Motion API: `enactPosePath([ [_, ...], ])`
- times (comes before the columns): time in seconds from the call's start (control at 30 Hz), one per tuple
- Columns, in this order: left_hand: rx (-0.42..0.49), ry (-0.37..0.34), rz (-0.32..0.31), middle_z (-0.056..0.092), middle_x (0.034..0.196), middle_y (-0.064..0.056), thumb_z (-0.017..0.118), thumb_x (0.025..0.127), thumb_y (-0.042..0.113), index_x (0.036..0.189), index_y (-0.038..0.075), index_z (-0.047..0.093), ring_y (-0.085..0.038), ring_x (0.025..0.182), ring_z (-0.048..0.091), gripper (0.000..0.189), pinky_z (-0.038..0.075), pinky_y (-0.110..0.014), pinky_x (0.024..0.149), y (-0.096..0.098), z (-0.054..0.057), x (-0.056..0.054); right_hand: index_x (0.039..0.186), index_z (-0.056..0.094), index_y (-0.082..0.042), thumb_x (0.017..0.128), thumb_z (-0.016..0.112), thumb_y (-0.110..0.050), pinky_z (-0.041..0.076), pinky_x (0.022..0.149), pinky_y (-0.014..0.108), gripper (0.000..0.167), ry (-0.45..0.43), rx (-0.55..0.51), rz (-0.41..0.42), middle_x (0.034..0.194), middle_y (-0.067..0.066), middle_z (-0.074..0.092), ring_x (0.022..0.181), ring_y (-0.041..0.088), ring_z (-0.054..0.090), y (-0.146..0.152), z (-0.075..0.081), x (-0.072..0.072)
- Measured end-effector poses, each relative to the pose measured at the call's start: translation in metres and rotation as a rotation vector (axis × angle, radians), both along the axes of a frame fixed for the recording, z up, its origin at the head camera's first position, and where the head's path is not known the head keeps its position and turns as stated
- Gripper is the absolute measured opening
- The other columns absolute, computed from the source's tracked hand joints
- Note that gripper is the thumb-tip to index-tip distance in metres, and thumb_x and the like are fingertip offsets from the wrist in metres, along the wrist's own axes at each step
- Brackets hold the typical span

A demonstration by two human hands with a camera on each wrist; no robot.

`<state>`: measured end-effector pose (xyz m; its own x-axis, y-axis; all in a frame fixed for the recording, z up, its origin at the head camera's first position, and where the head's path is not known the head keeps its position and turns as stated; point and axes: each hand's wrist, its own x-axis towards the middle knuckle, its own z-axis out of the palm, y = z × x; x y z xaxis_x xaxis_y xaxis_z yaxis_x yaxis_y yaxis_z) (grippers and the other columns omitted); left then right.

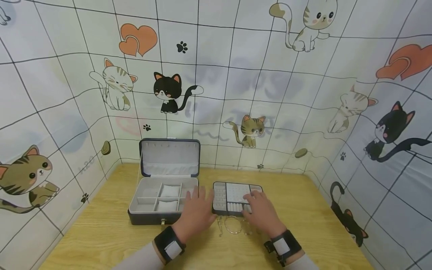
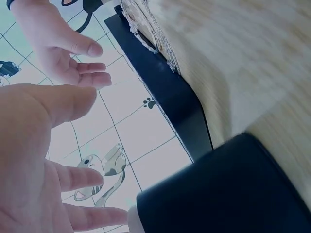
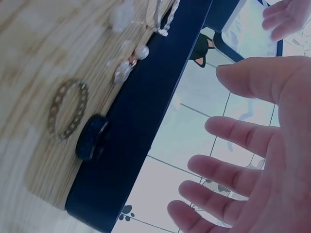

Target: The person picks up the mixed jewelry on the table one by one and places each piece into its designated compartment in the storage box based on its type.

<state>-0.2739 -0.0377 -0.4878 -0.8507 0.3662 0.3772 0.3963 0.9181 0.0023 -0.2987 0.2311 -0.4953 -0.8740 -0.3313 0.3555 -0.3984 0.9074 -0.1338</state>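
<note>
Bracelet [image 1: 233, 233] just before compartmented tray [image 1: 229, 213], hinged box [image 1: 145, 218] near left hand [image 1: 197, 210]

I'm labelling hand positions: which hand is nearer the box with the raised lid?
The left hand: it's by the right side of the box; the right hand is farther right, at the divided tray.

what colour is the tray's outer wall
Dark navy; the outer wall shows best in the right wrist view.
</note>
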Motion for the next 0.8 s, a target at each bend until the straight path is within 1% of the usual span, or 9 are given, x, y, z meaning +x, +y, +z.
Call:
enactPosePath([
  [0.1,0.013,-0.022,-0.025,0.052,0.151,-0.03,0.081,0.089,0.048,0.151,0.009,0.055,-0.054,0.141,0.049,0.078,0.044,-0.073,0.108,0.003,-0.002,0.0,0.115,0.075,-0.012,0.088,0.082,-0.028,0.056,0.081,0.041,0.033,0.023,-0.002,0.021,0.106,0.004,0.066,0.099,0.023,0.061,-0.003,0.002,0.001],
  [0.17,0.02,-0.024,-0.039,0.052,0.152,-0.03,0.081,0.089,0.045,0.149,0.009,0.057,-0.055,0.141,0.049,0.074,0.044,-0.074,0.108,0.006,-0.003,0.0,0.109,0.076,-0.012,0.087,0.083,-0.027,0.054,0.077,0.038,0.026,0.036,-0.008,0.034,0.099,0.001,0.066,0.092,0.019,0.058,-0.005,0.003,0.002],
  [0.23,0.015,-0.012,-0.046,0.053,0.152,-0.03,0.08,0.09,0.045,0.146,0.01,0.059,-0.055,0.14,0.05,0.07,0.044,-0.076,0.107,0.008,-0.005,0.001,0.103,0.077,-0.014,0.088,0.083,-0.026,0.053,0.076,0.035,0.02,0.037,-0.015,0.036,0.094,-0.002,0.066,0.089,0.016,0.058,-0.007,0.004,0.004],
  [0.33,-0.023,0.041,-0.058,0.056,0.15,-0.028,0.079,0.091,0.046,0.142,0.011,0.063,-0.051,0.138,0.053,0.064,0.045,-0.074,0.107,0.012,-0.008,0.001,0.098,0.077,-0.016,0.088,0.083,-0.026,0.052,0.073,0.031,0.015,0.026,-0.02,0.032,0.09,-0.006,0.068,0.084,0.012,0.059,-0.009,0.005,0.006],
  [0.4,-0.053,0.084,-0.072,0.059,0.147,-0.024,0.078,0.092,0.045,0.138,0.011,0.065,-0.045,0.136,0.056,0.058,0.047,-0.071,0.107,0.014,-0.009,0.001,0.096,0.077,-0.017,0.088,0.083,-0.027,0.051,0.07,0.029,0.014,0.016,-0.021,0.024,0.087,-0.008,0.067,0.081,0.01,0.059,-0.01,0.005,0.007],
  [0.47,-0.067,0.134,-0.091,0.062,0.139,-0.019,0.077,0.093,0.041,0.132,0.012,0.066,-0.039,0.13,0.059,0.05,0.05,-0.066,0.107,0.015,-0.009,0.001,0.096,0.077,-0.017,0.089,0.083,-0.027,0.049,0.067,0.026,0.014,0.008,-0.015,0.021,0.085,-0.009,0.067,0.077,0.008,0.057,-0.011,0.005,0.007],
  [0.6,-0.045,0.198,-0.122,0.065,0.119,-0.01,0.077,0.093,0.036,0.119,0.012,0.067,-0.03,0.113,0.062,0.038,0.055,-0.054,0.101,0.02,-0.005,0.001,0.097,0.077,-0.016,0.089,0.082,-0.025,0.05,0.066,0.025,0.013,-0.009,-0.018,0.021,0.084,-0.008,0.068,0.074,0.007,0.058,-0.013,0.006,0.008],
  [0.67,-0.037,0.208,-0.134,0.065,0.113,-0.008,0.079,0.092,0.037,0.117,0.011,0.068,-0.028,0.108,0.062,0.037,0.055,-0.048,0.097,0.023,-0.005,-0.001,0.098,0.077,-0.016,0.089,0.081,-0.024,0.053,0.067,0.026,0.013,-0.02,-0.014,0.02,0.085,-0.007,0.071,0.075,0.007,0.062,-0.013,0.005,0.007],
  [0.8,-0.026,0.193,-0.141,0.067,0.108,-0.007,0.079,0.091,0.037,0.116,0.01,0.07,-0.025,0.102,0.061,0.038,0.054,-0.04,0.09,0.03,-0.004,-0.004,0.1,0.077,-0.016,0.091,0.08,-0.024,0.055,0.069,0.028,0.013,-0.046,-0.002,0.017,0.088,-0.005,0.074,0.077,0.008,0.065,-0.013,0.006,0.007],
])
